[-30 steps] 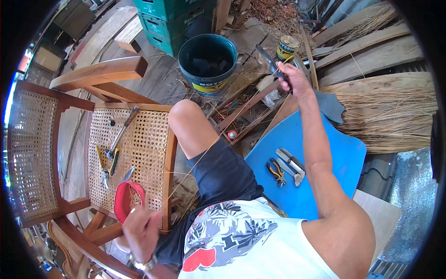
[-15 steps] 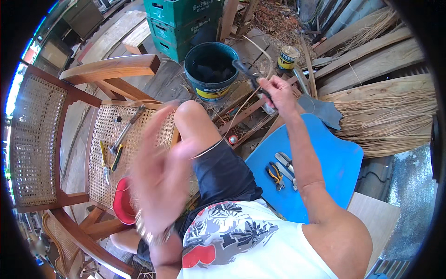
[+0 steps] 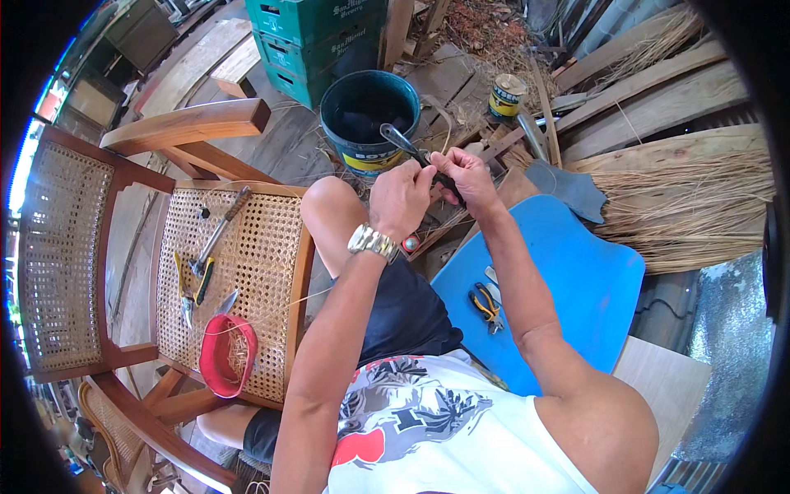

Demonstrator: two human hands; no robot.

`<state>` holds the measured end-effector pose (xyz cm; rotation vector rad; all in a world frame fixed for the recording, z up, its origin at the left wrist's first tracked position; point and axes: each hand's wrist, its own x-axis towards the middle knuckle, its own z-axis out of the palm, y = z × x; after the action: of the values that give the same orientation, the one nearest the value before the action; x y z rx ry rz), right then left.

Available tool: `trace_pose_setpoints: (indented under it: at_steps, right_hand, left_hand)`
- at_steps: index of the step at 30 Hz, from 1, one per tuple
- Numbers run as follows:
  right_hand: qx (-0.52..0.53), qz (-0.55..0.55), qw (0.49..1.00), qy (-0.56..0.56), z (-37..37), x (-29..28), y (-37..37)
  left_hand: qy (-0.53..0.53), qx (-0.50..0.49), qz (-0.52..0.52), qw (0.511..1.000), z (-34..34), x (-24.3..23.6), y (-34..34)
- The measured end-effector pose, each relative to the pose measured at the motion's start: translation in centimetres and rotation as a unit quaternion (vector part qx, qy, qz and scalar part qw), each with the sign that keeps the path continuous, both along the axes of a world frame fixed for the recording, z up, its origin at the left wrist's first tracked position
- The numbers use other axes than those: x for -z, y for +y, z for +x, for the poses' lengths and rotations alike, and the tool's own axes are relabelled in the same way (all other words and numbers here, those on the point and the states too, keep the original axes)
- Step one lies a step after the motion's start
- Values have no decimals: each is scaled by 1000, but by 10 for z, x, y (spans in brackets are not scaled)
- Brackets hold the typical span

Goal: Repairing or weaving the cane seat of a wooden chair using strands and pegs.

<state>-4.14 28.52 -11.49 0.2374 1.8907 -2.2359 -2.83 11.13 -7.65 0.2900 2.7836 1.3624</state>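
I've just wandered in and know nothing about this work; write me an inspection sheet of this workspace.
Surface: woven cane chair seat on the left; blue panel on the right.
Things in hand: dark-handled tool with a metal end.
Clutter: hammer, yellow-and-black pliers and red container of fibre scraps on the seat; orange-and-black pliers on the panel.
Hands: right hand holds the tool; left hand meets it, exact grip unclear.
Cables: nothing seen.
Surroundings: bucket, green crates, small can, boards, fibre bundle.
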Motion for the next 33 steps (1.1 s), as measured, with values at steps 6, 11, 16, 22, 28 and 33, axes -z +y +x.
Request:
trace_pose_setpoints:
  at_steps: [6, 11, 16, 22, 28, 33]
  right_hand:
    - [9, -46, 998, -38, -36, 6, 48]
    - [-9, -49, 998, -29, -70, 25, 88]
    - [173, 31, 984, -17, -101, 14, 187]
    - [25, 313, 949, -29, -89, 14, 225]
    - [29, 324, 942, 89, -50, 31, 165]
    - [66, 306, 941, 128, -16, 20, 135]
  left_hand:
    - [90, 57, -10, 994, 73, -37, -68]
    - [44, -31, -55, 997, 171, -68, -141]
    - [101, -316, -31, 943, 294, -126, -246]
    - [50, -450, 206, 867, 309, -133, -267]
    - [41, -202, 99, 974, 186, -113, -154]
    - [70, -23, 128, 989, 75, -102, -80]
